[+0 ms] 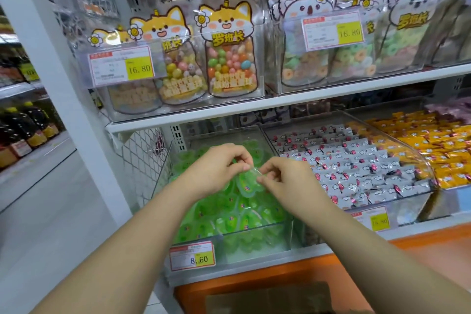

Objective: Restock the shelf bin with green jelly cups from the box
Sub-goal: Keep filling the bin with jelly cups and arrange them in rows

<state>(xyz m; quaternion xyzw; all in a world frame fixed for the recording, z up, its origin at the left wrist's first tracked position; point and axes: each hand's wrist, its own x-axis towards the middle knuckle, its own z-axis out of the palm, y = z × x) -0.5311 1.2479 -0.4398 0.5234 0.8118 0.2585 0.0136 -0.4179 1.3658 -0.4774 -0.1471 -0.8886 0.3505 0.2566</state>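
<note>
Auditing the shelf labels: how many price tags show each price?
Price tags reading 16.80: 2
Price tag reading 8.60: 1
Price tag too blurred to read: 1
Total: 4

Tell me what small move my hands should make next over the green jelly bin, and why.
Probably lower the green jelly cup a little and let go. Your left hand and right hand both pinch it by its edge over the pile of cups, already inside the clear bin, so a short release should settle it on top.
</note>
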